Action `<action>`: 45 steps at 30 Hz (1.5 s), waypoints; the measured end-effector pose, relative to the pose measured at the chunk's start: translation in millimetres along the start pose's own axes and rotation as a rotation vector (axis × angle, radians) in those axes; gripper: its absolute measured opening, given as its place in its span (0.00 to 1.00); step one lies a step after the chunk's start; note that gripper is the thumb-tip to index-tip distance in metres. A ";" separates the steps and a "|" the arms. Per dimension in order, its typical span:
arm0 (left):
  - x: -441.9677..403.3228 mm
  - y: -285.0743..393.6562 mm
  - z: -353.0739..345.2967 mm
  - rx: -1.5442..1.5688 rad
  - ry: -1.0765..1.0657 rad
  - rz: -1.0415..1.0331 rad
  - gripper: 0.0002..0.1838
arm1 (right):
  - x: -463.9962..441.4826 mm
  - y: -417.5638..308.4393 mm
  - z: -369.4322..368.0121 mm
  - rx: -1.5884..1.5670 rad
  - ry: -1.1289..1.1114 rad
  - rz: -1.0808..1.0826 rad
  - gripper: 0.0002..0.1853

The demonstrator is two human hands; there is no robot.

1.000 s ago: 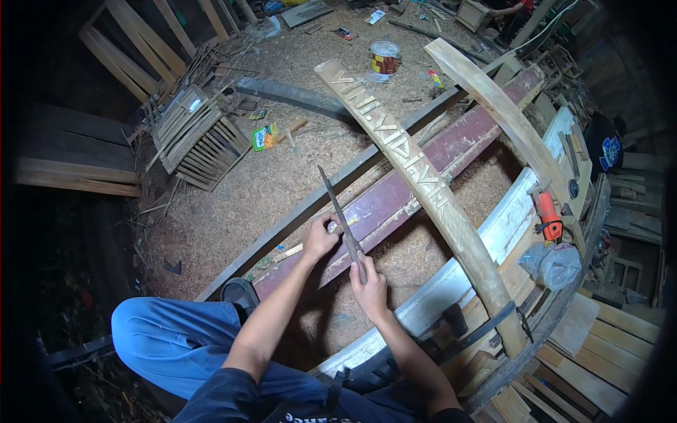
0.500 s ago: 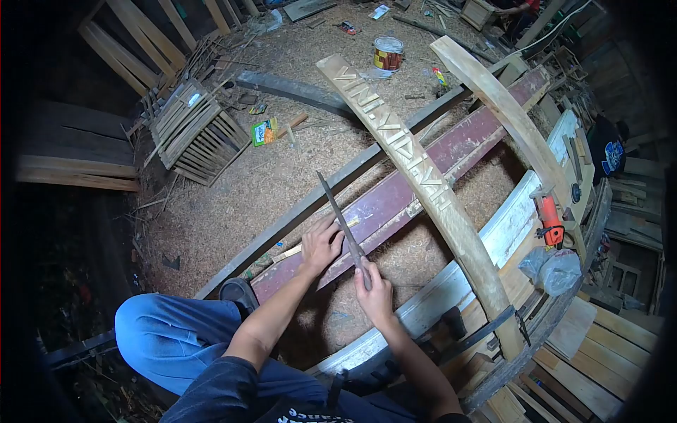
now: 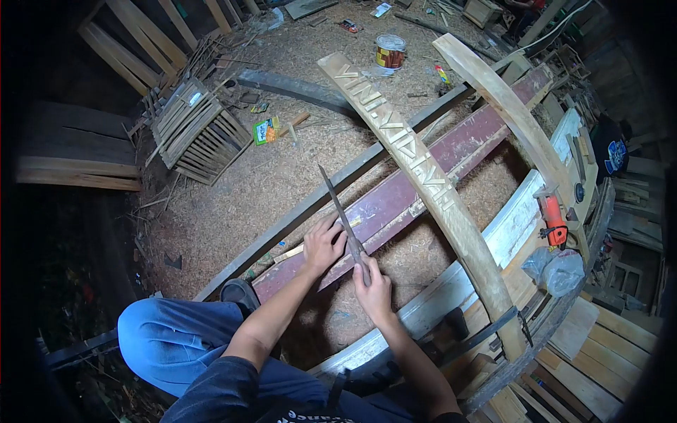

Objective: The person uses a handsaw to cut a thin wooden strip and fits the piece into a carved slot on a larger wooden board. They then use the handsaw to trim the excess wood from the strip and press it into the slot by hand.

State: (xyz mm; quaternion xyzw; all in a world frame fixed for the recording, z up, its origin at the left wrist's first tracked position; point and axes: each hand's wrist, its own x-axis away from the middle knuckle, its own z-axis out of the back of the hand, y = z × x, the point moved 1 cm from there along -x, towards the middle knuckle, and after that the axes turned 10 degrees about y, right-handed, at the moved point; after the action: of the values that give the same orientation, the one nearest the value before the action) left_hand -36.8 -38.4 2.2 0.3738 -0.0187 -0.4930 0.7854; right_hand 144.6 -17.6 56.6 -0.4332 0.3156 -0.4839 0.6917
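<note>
My right hand is closed around the handle of a long narrow-bladed tool, perhaps a handsaw seen nearly edge-on. Its dark blade crosses over the maroon plank and its tip points away to the upper left. Just left of the blade, my left hand presses down on the plank with bent fingers held together. Whatever lies beneath those fingers is hidden. A pale wood strip shows by the plank's far edge, beside my left wrist.
A curved board with raised letters crosses the plank, and another curved board lies farther right. An orange power tool and a plastic bag are at right. A slatted crate and a paint can stand on the shavings-covered floor.
The view has shifted slightly. My right hand and the blade are in nearly the same place, with the blade's tip marginally to the right; my left hand stays on the plank.
</note>
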 end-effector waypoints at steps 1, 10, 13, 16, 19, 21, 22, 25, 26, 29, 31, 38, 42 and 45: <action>-1.1 0.7 0.2 0.008 0.030 -0.027 0.10 | 4.3 3.6 6.1 0.008 -0.005 0.009 0.16; 0.9 2.5 0.1 -0.010 0.018 -0.048 0.11 | 3.4 0.5 -3.0 0.023 -0.011 -0.037 0.16; -0.2 1.9 -0.3 -0.020 0.029 -0.052 0.11 | 10.0 1.8 12.4 0.036 -0.022 0.011 0.16; -1.0 2.7 -1.6 -0.034 0.044 -0.056 0.11 | 13.4 5.7 15.3 0.090 -0.049 -0.006 0.16; -1.6 4.3 -0.8 -0.031 0.050 -0.063 0.10 | 5.8 2.6 1.4 0.070 0.003 0.027 0.16; -2.2 4.5 1.0 -0.031 0.055 -0.074 0.10 | 5.4 0.9 1.3 0.049 0.003 0.016 0.16; -2.1 4.3 1.2 -0.030 0.048 -0.069 0.11 | 5.1 -0.1 1.5 0.030 0.003 0.006 0.15; -0.9 4.4 -1.0 -0.031 0.049 -0.060 0.11 | 11.4 3.2 17.0 0.070 -0.034 -0.033 0.15; -1.1 3.3 -1.3 -0.036 0.054 -0.056 0.11 | 11.4 3.0 18.4 0.119 -0.064 -0.038 0.14; -0.1 3.3 -1.8 -0.044 0.055 -0.054 0.10 | 5.2 4.6 3.4 0.046 0.000 0.005 0.15; 3.5 3.2 -2.8 -0.026 0.034 -0.032 0.10 | 2.5 -1.6 -1.3 -0.021 0.027 -0.020 0.15; 0.3 0.7 -2.1 -0.026 0.021 -0.033 0.10 | 4.5 -6.4 8.8 0.046 0.023 0.026 0.15; -2.1 5.7 2.1 -0.023 0.025 -0.046 0.08 | -2.8 -6.4 0.6 -0.050 0.011 -0.063 0.15; -1.7 4.4 0.4 -0.029 0.055 -0.064 0.08 | 12.2 0.3 14.8 0.006 -0.007 -0.006 0.15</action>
State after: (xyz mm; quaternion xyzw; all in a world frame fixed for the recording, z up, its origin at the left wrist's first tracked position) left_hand -34.4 -36.3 5.8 0.3762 0.0220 -0.5075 0.7749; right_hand 161.4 -24.8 62.4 -0.4340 0.3104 -0.4855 0.6925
